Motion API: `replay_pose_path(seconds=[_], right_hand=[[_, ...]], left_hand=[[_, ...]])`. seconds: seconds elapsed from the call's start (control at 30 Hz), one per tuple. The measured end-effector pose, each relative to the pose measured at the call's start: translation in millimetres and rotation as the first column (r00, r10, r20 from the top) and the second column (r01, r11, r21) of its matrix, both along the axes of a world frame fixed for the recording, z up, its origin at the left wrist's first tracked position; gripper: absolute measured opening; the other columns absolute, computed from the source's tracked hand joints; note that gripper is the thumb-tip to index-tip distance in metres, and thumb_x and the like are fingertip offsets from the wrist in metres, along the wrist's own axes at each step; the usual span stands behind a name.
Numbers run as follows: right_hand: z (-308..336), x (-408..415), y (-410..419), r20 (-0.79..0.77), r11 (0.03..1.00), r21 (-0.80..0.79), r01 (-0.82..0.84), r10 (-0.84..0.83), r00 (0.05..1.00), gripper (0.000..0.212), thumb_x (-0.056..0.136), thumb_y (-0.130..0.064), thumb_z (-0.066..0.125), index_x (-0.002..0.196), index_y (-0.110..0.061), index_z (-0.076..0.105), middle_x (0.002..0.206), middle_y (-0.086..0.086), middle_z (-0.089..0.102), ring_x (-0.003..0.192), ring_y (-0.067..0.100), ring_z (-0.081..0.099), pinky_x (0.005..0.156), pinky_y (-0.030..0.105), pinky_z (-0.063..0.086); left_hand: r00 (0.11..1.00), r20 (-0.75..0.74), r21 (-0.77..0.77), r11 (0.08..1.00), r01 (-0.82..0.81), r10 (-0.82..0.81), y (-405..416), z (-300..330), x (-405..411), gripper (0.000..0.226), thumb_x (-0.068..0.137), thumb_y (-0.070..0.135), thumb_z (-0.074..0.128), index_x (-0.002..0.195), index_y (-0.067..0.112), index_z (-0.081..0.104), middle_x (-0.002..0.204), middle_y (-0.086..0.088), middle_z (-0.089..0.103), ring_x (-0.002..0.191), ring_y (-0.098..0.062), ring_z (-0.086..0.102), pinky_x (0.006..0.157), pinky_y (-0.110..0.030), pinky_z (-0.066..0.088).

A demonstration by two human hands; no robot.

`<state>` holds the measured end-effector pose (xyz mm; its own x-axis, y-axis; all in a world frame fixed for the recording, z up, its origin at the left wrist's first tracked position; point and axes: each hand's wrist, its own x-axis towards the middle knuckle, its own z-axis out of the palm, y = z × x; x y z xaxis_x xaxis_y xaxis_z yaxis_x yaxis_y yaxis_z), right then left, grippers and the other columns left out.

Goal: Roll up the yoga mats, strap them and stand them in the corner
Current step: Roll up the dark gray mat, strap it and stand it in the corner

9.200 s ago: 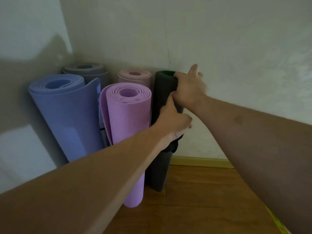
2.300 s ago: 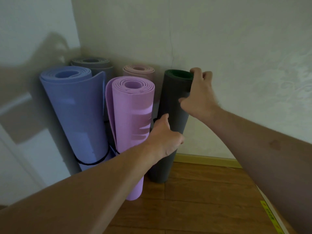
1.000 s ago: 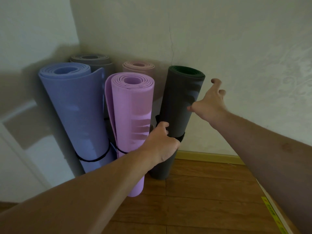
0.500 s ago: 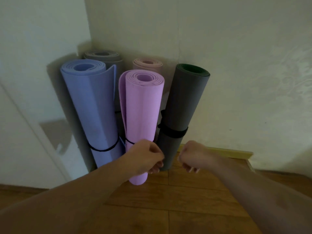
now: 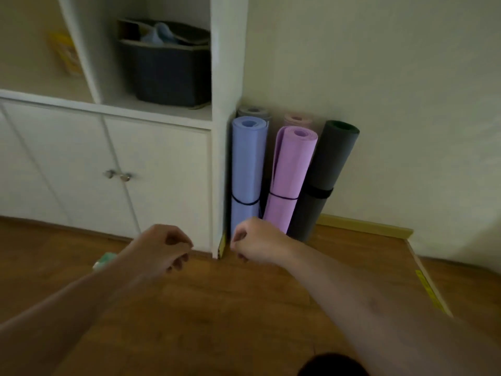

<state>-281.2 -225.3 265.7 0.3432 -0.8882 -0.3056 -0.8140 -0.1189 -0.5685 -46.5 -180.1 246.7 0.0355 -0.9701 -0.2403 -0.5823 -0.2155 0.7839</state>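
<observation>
Your left hand (image 5: 162, 246) hangs in front of you over the wooden floor (image 5: 206, 308), fingers loosely curled, holding nothing. Your right hand (image 5: 257, 244) hangs beside it, apart from it, fingers likewise loosely curled round nothing. Neither hand touches a mat.

Five rolled mats stand on end in the corner between the white cabinet (image 5: 162, 169) and the wall (image 5: 393, 104).

Front row, from left to right:
- The blue mat (image 5: 248, 164) stands upright against the cabinet side. A thin black strap (image 5: 244, 202) circles its lower part.
- The pink mat (image 5: 291, 175) leans slightly, its top tilted to the right. A thin black strap (image 5: 283, 197) circles its lower part. Your right hand overlaps its foot in this view.
- The black mat (image 5: 329, 169) leans the same way, its top near the wall. A broad black band (image 5: 318, 191) circles it below the middle. Its foot rests on the floor, close to the yellow skirting board (image 5: 366, 226).

Back row:
- The grey mat (image 5: 253, 112) shows only its top behind the blue mat.
- The pale pink mat (image 5: 298, 120) shows only its top behind the pink mat. Whether these two carry straps cannot be told.

In the cabinet, a dark bin (image 5: 165, 74) sits in the open shelf above two closed doors with small metal knobs (image 5: 118, 175). A small pale green object (image 5: 104, 260) lies on the floor behind your left forearm; what it is cannot be told.
</observation>
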Motion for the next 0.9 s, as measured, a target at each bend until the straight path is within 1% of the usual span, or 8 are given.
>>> replay_pose_path(seconds=[0.13,0.23,0.33,0.5,0.57,0.67,0.77,0.9], right_hand=[[21,78,88,0.043,0.996,0.002,-0.092,0.091,0.995,0.014,0.101,-0.02,0.062,0.096,-0.016,0.075,0.091,0.003,0.079,0.082,0.017,0.078,0.081,0.037,0.066],[36,121,129,0.025,0.985,-0.033,-0.17,0.171,0.985,0.015,0.1,-0.019,0.06,0.094,-0.018,0.074,0.089,0.003,0.079,0.082,0.016,0.077,0.076,0.033,0.064],[49,154,157,0.005,0.972,-0.076,-0.224,0.225,0.974,0.015,0.098,-0.018,0.062,0.09,-0.019,0.074,0.085,0.002,0.078,0.078,0.015,0.077,0.067,0.029,0.061],[62,198,174,-0.006,0.943,-0.104,-0.315,0.317,0.949,0.015,0.099,-0.017,0.062,0.092,-0.017,0.074,0.087,0.002,0.078,0.078,0.013,0.076,0.063,0.025,0.056],[58,217,173,-0.015,0.931,-0.104,-0.35,0.351,0.936,0.015,0.1,-0.017,0.062,0.091,-0.019,0.073,0.087,0.001,0.077,0.078,0.013,0.076,0.062,0.024,0.055],[40,248,163,-0.018,0.913,-0.093,-0.396,0.396,0.918,0.013,0.1,-0.017,0.062,0.092,-0.02,0.072,0.087,0.0,0.076,0.077,0.012,0.076,0.062,0.024,0.057],[6,287,144,-0.054,0.89,-0.059,-0.452,0.449,0.892,0.014,0.099,-0.015,0.061,0.094,-0.02,0.074,0.088,-0.001,0.076,0.08,0.013,0.075,0.073,0.032,0.064],[-60,355,102,-0.168,0.857,-0.005,-0.516,0.508,0.845,0.016,0.095,-0.013,0.059,0.098,-0.02,0.074,0.101,0.0,0.073,0.089,0.018,0.072,0.083,0.042,0.065]], left_hand=[[0.992,0.06,-0.085,0.99,-0.108,0.113,99,27,79,0.013,0.099,0.004,0.066,0.095,0.011,0.075,0.077,-0.003,0.078,0.07,-0.023,0.076,0.067,-0.04,0.058],[0.978,0.094,-0.11,0.978,-0.175,0.185,157,34,122,0.013,0.099,0.008,0.066,0.096,0.014,0.076,0.077,0.002,0.078,0.069,-0.018,0.076,0.066,-0.039,0.061],[0.961,0.138,-0.113,0.968,-0.223,0.238,201,32,160,0.014,0.098,0.012,0.066,0.094,0.021,0.077,0.076,0.007,0.078,0.069,-0.012,0.076,0.07,-0.039,0.064],[0.912,0.114,-0.112,0.918,-0.382,0.393,249,32,205,0.012,0.096,0.013,0.068,0.095,0.021,0.076,0.077,0.006,0.078,0.071,-0.014,0.076,0.071,-0.042,0.066],[0.893,0.128,-0.117,0.9,-0.419,0.432,263,29,217,0.012,0.096,0.012,0.067,0.095,0.021,0.076,0.078,0.006,0.079,0.071,-0.011,0.076,0.066,-0.035,0.064],[0.862,0.166,-0.118,0.877,-0.466,0.48,268,19,235,0.012,0.094,0.017,0.068,0.095,0.028,0.075,0.085,0.006,0.078,0.076,-0.01,0.075,0.07,-0.036,0.064],[0.838,0.168,-0.109,0.855,-0.507,0.519,256,-6,256,0.012,0.093,0.019,0.07,0.096,0.03,0.072,0.092,0.005,0.075,0.081,-0.012,0.073,0.067,-0.029,0.06],[0.813,0.135,-0.04,0.823,-0.567,0.566,215,-63,291,0.016,0.091,0.026,0.074,0.106,0.027,0.068,0.097,0.005,0.072,0.084,-0.011,0.069,0.064,-0.025,0.053]])
